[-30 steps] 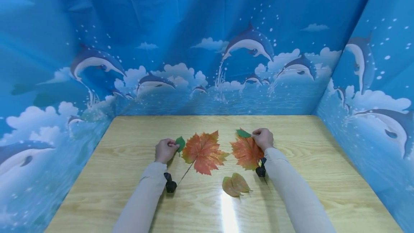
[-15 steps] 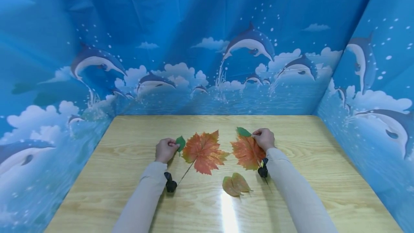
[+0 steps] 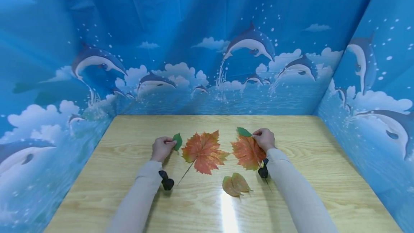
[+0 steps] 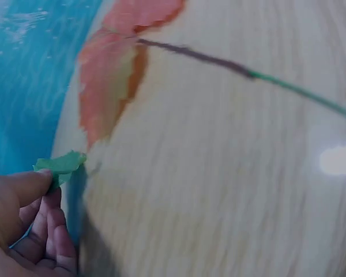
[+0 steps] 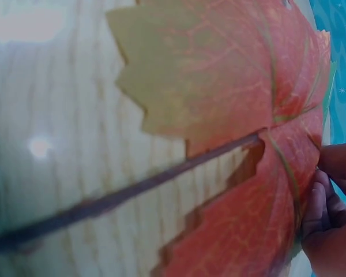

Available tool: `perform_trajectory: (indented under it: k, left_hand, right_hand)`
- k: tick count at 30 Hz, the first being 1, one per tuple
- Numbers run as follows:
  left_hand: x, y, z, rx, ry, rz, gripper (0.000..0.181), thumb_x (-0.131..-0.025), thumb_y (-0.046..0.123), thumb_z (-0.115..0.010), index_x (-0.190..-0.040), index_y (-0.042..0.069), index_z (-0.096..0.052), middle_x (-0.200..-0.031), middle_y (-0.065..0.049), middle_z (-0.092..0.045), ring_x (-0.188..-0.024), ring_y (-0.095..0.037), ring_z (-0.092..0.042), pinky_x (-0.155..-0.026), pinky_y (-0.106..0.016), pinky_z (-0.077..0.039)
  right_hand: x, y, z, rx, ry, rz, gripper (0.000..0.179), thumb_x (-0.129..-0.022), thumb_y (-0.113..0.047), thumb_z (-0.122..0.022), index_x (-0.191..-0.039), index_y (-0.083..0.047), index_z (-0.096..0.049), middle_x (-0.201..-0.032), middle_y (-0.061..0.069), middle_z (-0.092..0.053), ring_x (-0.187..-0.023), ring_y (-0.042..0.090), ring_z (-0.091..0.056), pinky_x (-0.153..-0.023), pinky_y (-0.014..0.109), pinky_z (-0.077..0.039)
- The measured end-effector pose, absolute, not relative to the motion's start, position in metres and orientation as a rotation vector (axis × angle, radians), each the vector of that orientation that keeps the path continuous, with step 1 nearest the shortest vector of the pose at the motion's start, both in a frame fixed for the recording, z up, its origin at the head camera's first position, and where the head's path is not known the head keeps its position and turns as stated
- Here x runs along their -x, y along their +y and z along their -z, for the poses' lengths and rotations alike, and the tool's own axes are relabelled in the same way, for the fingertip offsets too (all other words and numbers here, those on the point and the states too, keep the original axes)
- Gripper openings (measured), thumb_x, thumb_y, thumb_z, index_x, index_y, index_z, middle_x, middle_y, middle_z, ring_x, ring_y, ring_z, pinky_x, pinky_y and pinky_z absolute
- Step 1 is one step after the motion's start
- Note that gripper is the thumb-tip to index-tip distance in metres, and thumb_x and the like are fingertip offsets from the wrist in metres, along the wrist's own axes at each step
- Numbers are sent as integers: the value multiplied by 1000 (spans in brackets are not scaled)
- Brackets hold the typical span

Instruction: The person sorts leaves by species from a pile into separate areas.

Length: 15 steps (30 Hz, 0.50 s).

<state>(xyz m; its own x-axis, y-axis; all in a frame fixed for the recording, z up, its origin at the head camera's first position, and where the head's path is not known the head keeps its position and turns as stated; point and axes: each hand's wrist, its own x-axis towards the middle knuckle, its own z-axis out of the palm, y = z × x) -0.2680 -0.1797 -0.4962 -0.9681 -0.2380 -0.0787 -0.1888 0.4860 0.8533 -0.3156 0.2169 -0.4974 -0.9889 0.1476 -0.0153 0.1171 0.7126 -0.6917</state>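
Note:
My left hand [image 3: 162,148] pinches a small green leaf [image 3: 177,141] between thumb and fingers, left of a large orange-red maple-like leaf [image 3: 203,152]. The left wrist view shows that green leaf [image 4: 62,165] close over the wood, at the table's far edge. In the head view my right hand [image 3: 265,138] pinches a second green leaf [image 3: 244,132] at its end. That leaf overlaps the top of another orange-red leaf [image 3: 247,152]. Seen from the right wrist, the fingers [image 5: 314,208] sit at the red leaf's far edge, and the green leaf is mostly hidden behind it.
Two brownish-green leaves [image 3: 236,184] lie overlapping toward the front of the wooden table [image 3: 200,215]. Both red leaves have long thin stems pointing toward the person. A blue dolphin-print curtain [image 3: 200,46] stands behind the table and along its sides.
My left hand has shifted slightly left and up with its green leaf, away from the left red leaf. The right hand has barely moved.

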Motion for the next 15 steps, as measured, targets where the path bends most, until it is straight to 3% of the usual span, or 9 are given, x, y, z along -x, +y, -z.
perform_trajectory:
  k: [15]
  left_hand:
    - [235, -263, 478, -462, -2761, 1380, 34, -94, 18, -61, -115, -8, -62, -109, -24, -64, -97, -32, -59, -77, -37, -49]
  right_hand:
    - [314, 217, 498, 215, -2870, -1187, 15, -92, -9, -62, -96, 2, -70, -96, 20, -67, -85, 33, -62, -71, 43, -54]
